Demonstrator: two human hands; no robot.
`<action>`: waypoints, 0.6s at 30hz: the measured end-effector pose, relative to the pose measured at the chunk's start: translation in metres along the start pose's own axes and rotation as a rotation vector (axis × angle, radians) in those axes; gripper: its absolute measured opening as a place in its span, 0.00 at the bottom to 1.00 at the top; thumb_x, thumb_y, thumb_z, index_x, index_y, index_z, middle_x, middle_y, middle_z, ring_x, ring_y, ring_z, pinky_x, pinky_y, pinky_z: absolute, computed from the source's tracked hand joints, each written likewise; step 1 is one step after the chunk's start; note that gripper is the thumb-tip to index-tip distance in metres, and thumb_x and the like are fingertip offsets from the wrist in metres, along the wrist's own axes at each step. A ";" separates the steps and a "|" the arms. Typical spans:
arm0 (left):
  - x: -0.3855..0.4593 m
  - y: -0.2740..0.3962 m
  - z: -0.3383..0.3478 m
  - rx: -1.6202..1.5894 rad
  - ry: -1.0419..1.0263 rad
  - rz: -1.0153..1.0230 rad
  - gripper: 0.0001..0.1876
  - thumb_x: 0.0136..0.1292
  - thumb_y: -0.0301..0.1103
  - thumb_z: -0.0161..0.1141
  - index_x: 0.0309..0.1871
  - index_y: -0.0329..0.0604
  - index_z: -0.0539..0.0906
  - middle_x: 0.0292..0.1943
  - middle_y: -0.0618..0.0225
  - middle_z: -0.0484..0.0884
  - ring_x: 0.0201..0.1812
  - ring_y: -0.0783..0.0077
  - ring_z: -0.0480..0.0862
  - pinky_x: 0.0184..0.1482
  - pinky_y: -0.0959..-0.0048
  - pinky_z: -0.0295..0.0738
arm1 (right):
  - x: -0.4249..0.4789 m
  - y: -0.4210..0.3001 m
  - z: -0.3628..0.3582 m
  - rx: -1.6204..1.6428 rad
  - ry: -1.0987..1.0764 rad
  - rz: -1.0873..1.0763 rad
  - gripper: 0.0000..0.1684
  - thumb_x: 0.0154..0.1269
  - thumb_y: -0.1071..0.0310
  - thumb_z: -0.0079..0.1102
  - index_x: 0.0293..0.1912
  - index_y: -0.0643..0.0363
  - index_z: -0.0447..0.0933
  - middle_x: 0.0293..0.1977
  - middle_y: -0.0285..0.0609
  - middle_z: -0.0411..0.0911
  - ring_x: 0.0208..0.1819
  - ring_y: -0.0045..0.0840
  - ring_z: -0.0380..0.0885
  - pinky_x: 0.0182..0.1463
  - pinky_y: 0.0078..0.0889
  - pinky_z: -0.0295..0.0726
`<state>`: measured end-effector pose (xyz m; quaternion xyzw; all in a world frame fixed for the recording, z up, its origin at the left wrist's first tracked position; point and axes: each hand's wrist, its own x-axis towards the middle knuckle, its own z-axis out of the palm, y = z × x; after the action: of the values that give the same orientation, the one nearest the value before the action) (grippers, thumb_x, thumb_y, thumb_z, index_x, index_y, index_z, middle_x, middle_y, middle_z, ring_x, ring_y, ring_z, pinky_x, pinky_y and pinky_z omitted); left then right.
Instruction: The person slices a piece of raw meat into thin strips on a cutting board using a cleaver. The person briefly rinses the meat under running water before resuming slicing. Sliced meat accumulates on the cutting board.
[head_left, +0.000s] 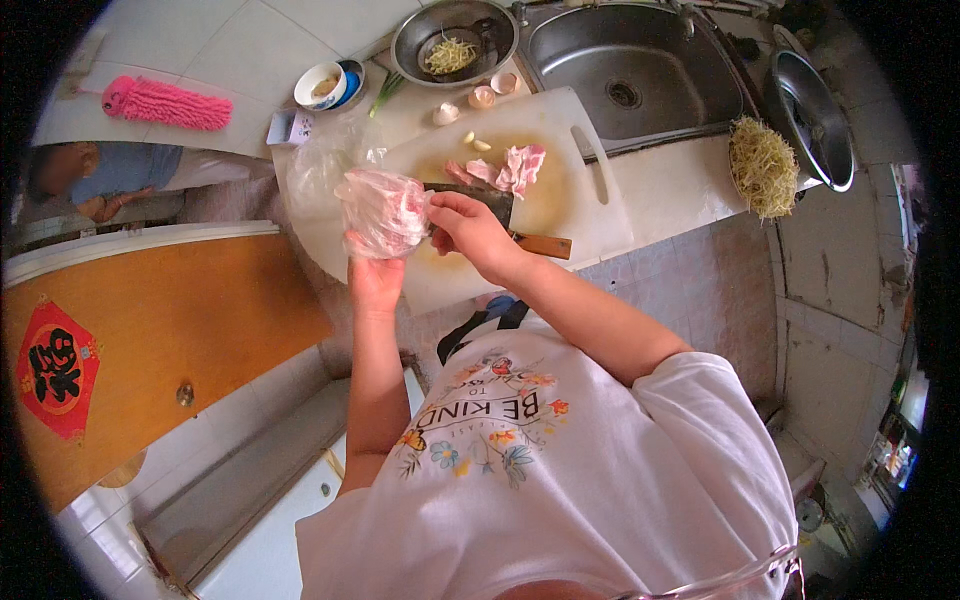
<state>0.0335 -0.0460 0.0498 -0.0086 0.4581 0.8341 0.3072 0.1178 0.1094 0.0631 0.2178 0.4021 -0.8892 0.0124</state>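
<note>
My left hand (377, 279) holds a lump of raw meat (386, 214) wrapped in clear plastic, raised over the left end of the white cutting board (555, 112). At the right side of the wrap, my right hand (466, 225) pinches the plastic with its fingertips. Beneath that hand lies a cleaver, its dark blade (487, 201) partly hidden and its wooden handle (546, 245) pointing right. Slices of raw meat (517, 169) rest on the board just beyond the blade, near peeled garlic cloves (480, 145). A crumpled clear plastic bag (319, 161) is left of the board.
Eggshells (482, 97), scallion pieces (386, 91), stacked bowls (319, 86) and a metal basin (405, 45) with shredded food stand behind the board. A steel sink (637, 67) is at the back right, with a heap of bean sprouts (763, 169) beside it. A person (124, 176) appears at left.
</note>
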 end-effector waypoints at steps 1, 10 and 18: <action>-0.003 -0.001 -0.007 -0.010 -0.031 -0.002 0.37 0.65 0.57 0.51 0.70 0.44 0.58 0.67 0.61 0.64 0.67 0.61 0.65 0.68 0.58 0.61 | -0.001 0.002 0.000 0.049 -0.003 0.030 0.18 0.67 0.59 0.51 0.53 0.57 0.71 0.37 0.37 0.77 0.32 0.20 0.75 0.38 0.25 0.77; -0.015 0.016 -0.031 0.581 -0.154 -0.103 0.23 0.52 0.21 0.67 0.51 0.44 0.71 0.49 0.73 0.74 0.50 0.79 0.74 0.53 0.77 0.70 | -0.004 0.007 -0.007 0.206 -0.176 0.400 0.32 0.62 0.32 0.49 0.53 0.46 0.73 0.49 0.36 0.75 0.52 0.28 0.73 0.50 0.41 0.77; -0.025 -0.018 -0.041 0.458 -0.129 -0.037 0.34 0.56 0.35 0.68 0.64 0.44 0.64 0.63 0.64 0.68 0.63 0.69 0.69 0.63 0.67 0.67 | 0.016 0.041 -0.017 0.529 -0.151 0.379 0.24 0.65 0.46 0.50 0.51 0.52 0.73 0.47 0.40 0.78 0.48 0.30 0.78 0.53 0.41 0.78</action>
<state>0.0520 -0.0831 0.0202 0.1063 0.6145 0.7014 0.3453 0.1179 0.0963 0.0185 0.2178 0.1074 -0.9583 0.1504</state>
